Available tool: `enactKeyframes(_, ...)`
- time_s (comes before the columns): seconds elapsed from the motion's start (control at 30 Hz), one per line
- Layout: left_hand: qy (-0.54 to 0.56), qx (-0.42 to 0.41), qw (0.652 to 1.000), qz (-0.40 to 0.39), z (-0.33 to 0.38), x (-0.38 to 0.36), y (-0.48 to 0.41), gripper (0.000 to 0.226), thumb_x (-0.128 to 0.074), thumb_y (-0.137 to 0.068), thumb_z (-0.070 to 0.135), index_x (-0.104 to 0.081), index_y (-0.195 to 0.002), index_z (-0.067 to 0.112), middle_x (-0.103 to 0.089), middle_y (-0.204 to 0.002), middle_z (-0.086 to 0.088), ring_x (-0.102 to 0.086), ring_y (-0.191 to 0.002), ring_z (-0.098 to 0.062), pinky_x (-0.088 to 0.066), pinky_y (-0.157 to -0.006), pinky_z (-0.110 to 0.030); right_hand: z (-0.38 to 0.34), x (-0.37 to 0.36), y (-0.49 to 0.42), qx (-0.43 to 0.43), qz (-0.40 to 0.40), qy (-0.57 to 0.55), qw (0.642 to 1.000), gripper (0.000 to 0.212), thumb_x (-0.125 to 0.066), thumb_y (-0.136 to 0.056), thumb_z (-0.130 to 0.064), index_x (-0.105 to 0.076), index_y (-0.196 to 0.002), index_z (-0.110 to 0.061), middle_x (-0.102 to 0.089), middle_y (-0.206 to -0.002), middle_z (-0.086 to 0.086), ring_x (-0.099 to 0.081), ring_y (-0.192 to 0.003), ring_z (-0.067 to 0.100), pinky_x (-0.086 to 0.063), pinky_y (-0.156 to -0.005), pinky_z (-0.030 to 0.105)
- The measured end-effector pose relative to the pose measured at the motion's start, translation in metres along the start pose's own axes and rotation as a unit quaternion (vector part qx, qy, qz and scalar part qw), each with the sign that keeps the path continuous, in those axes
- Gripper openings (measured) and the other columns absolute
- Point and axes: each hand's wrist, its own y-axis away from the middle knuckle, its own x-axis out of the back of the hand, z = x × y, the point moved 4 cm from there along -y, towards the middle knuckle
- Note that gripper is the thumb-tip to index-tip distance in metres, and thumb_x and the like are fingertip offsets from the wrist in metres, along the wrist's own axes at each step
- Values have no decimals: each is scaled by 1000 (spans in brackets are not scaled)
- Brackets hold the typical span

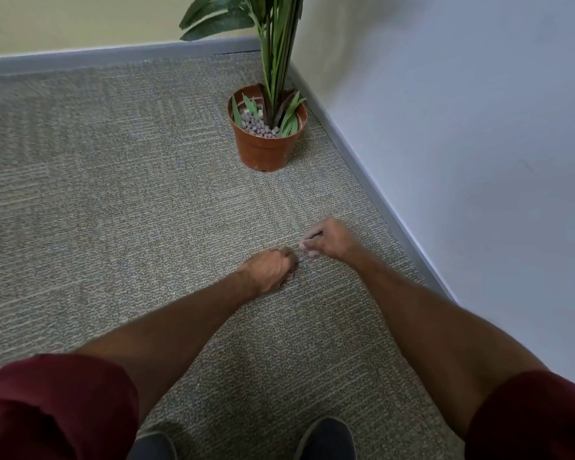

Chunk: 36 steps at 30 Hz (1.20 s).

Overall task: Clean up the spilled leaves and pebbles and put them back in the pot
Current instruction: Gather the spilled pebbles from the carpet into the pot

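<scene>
Now gathering | left hand (270, 269) and right hand (326, 240) low on carpet (113, 200), fingers curled shut, contents hidden | pebbles (259, 122) and leaves visible only in terracotta pot (263, 151), well apart ahead | pinch close to pile, cup palm, carry level.

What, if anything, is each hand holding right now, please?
Cannot be told: the left hand and right hand are curled shut at the carpet, contents hidden.
</scene>
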Motion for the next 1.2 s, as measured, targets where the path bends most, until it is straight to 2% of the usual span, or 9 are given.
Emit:
enactKeyframes(0.17, 55, 26, 998, 12, -8, 5, 6, 4, -56, -108, 21, -56, -108, 17, -62, -110, -2, -64, -85, -13, -49, -68, -24, -2, 2, -2, -13, 13, -49, 999, 22, -86, -88, -19, -83, -103, -3, -83, -89, 12, -81, -85, 34, -68, -82, 46)
enactKeyframes(0.3, 201, 129, 970, 43, -20, 14, 9, 17, -62, -106, 25, -66, -101, 10, -71, -100, -5, -71, -86, -19, -63, -78, -37, -3, 2, -1, -14, 13, -72, 997, 24, -86, -88, -17, -82, -103, 1, -82, -90, 12, -81, -80, 27, -68, -78, 41)
enactKeyframes(0.47, 506, 292, 801, 126, -41, 43, 3, 21, -74, -99, 23, -70, -106, 3, -77, -96, -15, -72, -74, -23, -67, -79, -48, -24, 12, -10, -46, 18, -158, 986, 26, -86, -87, -6, -78, -103, 12, -79, -91, 27, -73, -74, 30, -63, -77, 41)
enactKeyframes(0.57, 497, 296, 795, 185, -52, 82, -13, 23, -71, -102, 25, -72, -99, 2, -79, -94, -24, -71, -66, -20, -63, -68, -38, -62, 29, -28, -42, 29, -194, 980, 20, -82, -90, -3, -78, -103, 11, -78, -95, 31, -65, -66, 27, -61, -67, 35)
enactKeyframes(0.73, 571, 290, 719, 270, -82, 157, -45, 28, -69, -103, 17, -69, -120, -6, -77, -112, -25, -75, -81, -27, -67, -85, -45, -135, 71, -78, -65, 121, -235, 962, 19, -82, -90, -7, -79, -107, 1, -80, -97, 17, -71, -58, 13, -55, -51, 20)
enactKeyframes(0.87, 595, 311, 668, 321, -112, 207, -67, 18, -66, -105, 17, -58, -116, 6, -73, -118, -13, -75, -102, -25, -66, -84, -31, -175, 95, -119, -70, 163, -237, 955, 22, -84, -90, -10, -78, -109, -2, -81, -98, 13, -82, -82, 19, -67, -73, 28)
enactKeyframes(0.97, 611, 334, 648, 309, -127, 228, -77, 15, -63, -107, 16, -62, -117, 5, -74, -107, -8, -76, -98, -17, -64, -71, -22, -185, 102, -141, -68, 221, -254, 939, 21, -84, -92, -14, -78, -108, -1, -81, -95, 14, -80, -67, 16, -64, -58, 23)
enactKeyframes(1.07, 669, 302, 612, 294, -131, 232, -84, 26, -55, -109, 10, -57, -133, 0, -70, -114, -13, -72, -113, -24, -67, -85, -28, -188, 101, -153, -78, 225, -265, 934, 8, -73, -99, -10, -77, -101, -4, -80, -97, 15, -81, -75, 24, -69, -64, 35)
enactKeyframes(1.2, 664, 281, 631, 288, -132, 223, -81, 26, -52, -107, 7, -68, -126, 3, -73, -124, -14, -71, -119, -24, -64, -93, -30, -172, 96, -143, -68, 208, -323, 921, 21, -56, -101, 5, -74, -112, 1, -78, -102, 17, -79, -79, 24, -67, -59, 34)
